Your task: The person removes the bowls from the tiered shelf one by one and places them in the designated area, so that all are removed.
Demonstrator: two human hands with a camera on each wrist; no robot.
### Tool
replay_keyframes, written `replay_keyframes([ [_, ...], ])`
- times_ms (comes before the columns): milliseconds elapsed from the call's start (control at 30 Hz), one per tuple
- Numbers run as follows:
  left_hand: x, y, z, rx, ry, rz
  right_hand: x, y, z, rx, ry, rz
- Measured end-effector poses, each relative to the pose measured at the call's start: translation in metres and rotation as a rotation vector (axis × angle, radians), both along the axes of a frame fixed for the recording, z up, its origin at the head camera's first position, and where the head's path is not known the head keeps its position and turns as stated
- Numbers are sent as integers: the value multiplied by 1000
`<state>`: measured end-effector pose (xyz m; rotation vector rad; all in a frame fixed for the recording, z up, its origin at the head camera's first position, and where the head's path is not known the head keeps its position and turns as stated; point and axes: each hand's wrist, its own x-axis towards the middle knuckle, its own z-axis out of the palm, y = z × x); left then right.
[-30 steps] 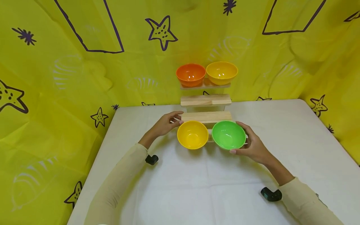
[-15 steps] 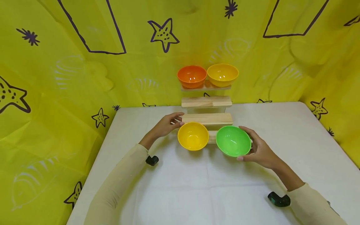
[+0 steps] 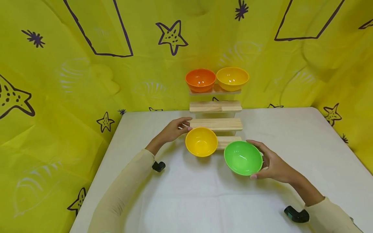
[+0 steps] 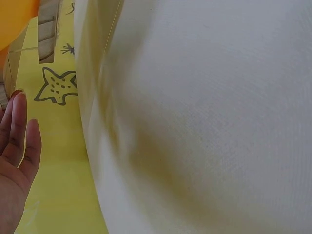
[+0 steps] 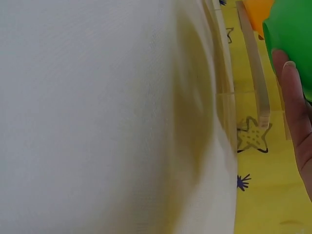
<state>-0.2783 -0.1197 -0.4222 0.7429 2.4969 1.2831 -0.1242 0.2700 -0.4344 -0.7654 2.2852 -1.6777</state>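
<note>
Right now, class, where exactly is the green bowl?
In the head view, the green bowl is right of centre, held in the right hand, with the lower yellow bowl to its left and the wooden rack behind it.

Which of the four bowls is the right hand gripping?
The green bowl, the only green one, gripped by the right hand. The orange bowl and rear yellow bowl sit on the top step; the front yellow bowl is beside the left hand.

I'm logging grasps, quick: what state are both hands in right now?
Left hand: open, at the end of a wooden step.
Right hand: holding the green bowl from one side.
</note>
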Motion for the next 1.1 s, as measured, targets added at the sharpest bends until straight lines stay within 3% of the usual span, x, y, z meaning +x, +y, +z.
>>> replay_keyframes([
  [433, -1, -1, -1, -6, -6, 4, 14, -7, -10, -40, -76, 98],
  [800, -2, 0, 0, -15, 4, 0, 16, -21, -16, -31, -80, 179],
  [1100, 0, 0, 1, -18, -1, -3, 20, -36, -20, -48, -163, 230],
])
